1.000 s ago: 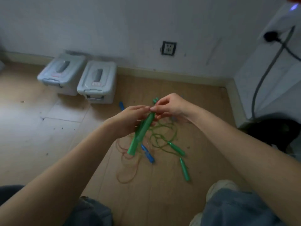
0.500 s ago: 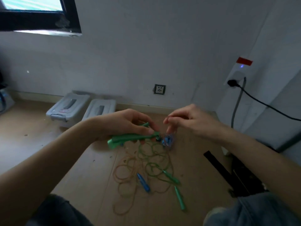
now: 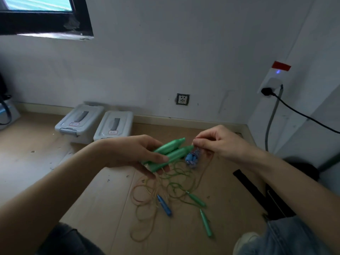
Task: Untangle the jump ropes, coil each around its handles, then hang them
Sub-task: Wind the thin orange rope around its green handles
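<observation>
Partly, the thin cord between the two hands is too fine to follow, and whether the right hand (image 3: 219, 144) really pinches it cannot be told; its thumb and forefinger are closed together just beside the tips of the green handles (image 3: 170, 153). Compared with half a second ago, the handles point more upward and toward the right hand. The left hand (image 3: 139, 155) grips both handles side by side, fingers curled around them. Below the hands, the tangled ropes (image 3: 165, 188) lie on the floor, with a blue handle (image 3: 164, 206) and two more green handles (image 3: 202, 210) among them.
</observation>
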A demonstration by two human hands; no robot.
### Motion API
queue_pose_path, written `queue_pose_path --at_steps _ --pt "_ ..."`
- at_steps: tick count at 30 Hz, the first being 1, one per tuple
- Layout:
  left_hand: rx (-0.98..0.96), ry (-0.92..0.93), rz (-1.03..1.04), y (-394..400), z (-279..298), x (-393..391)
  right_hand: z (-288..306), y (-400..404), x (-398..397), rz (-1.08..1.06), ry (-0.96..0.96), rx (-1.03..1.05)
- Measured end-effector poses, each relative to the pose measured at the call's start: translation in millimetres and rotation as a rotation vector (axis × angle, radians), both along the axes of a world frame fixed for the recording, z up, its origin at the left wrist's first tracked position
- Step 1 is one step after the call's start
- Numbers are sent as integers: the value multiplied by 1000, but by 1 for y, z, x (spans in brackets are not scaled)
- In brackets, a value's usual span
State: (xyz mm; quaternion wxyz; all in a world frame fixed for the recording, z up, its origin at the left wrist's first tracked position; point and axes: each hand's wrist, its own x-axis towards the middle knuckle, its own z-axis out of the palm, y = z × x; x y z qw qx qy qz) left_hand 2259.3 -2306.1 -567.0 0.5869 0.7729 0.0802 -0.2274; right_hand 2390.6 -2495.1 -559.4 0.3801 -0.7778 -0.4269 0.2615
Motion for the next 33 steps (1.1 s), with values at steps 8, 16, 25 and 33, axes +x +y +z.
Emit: queue_pose_path --at_steps 8,16,25,33 --pt "46 36 41 -3 -8 3 0 -8 -1 -4 101 19" --pt "39 47 77 -6 -15 3 -6 -5 2 -26 -82 -96" --pt "524 155 -245 -51 -56 18 -40 5 -57 632 -1064 -600" --pt "330 378 -405 -58 -64 4 -38 4 -53 750 -715 -548"
